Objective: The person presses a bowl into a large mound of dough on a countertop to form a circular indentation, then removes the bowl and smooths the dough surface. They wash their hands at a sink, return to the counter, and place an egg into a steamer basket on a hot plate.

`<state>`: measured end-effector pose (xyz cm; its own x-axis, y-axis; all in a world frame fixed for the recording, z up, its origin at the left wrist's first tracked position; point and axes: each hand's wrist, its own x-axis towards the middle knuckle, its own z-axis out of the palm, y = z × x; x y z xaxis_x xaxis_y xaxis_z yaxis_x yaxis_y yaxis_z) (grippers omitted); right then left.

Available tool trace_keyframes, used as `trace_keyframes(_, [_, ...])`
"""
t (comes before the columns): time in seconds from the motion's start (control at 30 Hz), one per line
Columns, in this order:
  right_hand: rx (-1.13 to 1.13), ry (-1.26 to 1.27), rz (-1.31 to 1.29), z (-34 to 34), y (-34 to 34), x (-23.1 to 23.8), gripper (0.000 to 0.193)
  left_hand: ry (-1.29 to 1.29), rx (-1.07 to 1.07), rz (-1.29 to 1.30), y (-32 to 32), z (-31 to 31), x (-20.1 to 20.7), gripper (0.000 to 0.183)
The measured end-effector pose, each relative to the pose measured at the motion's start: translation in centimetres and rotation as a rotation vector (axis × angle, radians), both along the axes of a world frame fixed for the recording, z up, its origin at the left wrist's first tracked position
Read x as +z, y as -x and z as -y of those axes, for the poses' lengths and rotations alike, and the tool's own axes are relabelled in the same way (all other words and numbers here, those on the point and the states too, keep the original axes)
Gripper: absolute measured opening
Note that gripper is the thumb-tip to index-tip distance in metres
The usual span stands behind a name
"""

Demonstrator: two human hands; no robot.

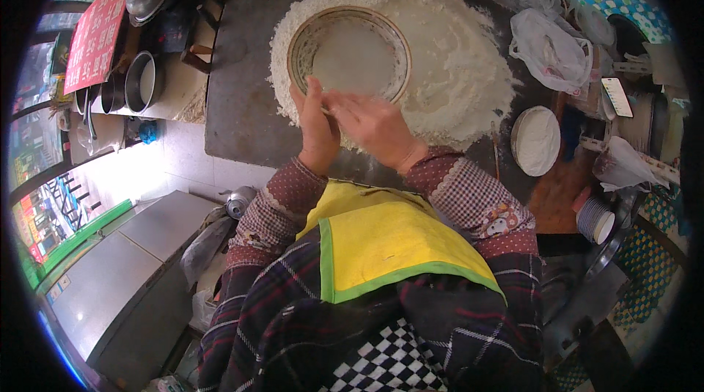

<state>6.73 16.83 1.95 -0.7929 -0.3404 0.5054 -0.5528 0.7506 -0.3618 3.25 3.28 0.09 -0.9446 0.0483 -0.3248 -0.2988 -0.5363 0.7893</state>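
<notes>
A round, sieve-like vessel with a pale rim and flour-dusted inner wall sits on a broad heap of white flour. Whether its pale bottom is mesh or solid I cannot make out. At its near rim, my left hand is upright, thumb and fingers stretched up, palm turned to the right. My right hand reaches across from the right, its fingers against the left palm and smeared by motion. Nothing shows between the two hands, though the contact between them is partly hidden.
Flour lies on a dark worktop. Right of it stand a white, flour-filled round container and a thin stick. Plastic bags lie at the back right. Pots stand on the left counter. A grey cabinet is at lower left.
</notes>
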Motion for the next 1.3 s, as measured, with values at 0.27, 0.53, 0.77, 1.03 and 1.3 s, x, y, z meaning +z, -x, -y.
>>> trace_keyframes(0.27, [0.137, -0.065, 0.211, -4.1, -0.8, 1.0, 0.034, -0.091, -0.118, 0.093, 2.4, 1.9, -0.1, 0.057])
trace_keyframes(0.53, [0.254, -0.052, 0.313, -4.4, -1.1, 1.1, 0.03, -0.117, -0.244, 0.208, 3.3, 3.1, 0.7, 0.058])
trace_keyframes(0.77, [0.283, 0.33, 0.677, -0.6, 0.9, 2.0, 0.03, -0.082, -0.313, 0.203, 3.2, 3.3, 0.7, 0.059])
trace_keyframes(1.03, [0.235, 0.302, 0.625, -0.5, 1.2, 1.4, 0.031, -0.133, -0.359, 0.213, 3.3, 3.5, 0.6, 0.059])
trace_keyframes(1.3, [0.127, 0.18, 0.575, -0.2, 1.5, 0.3, 0.036, -0.13, -0.363, 0.246, 3.2, 3.2, 0.4, 0.057])
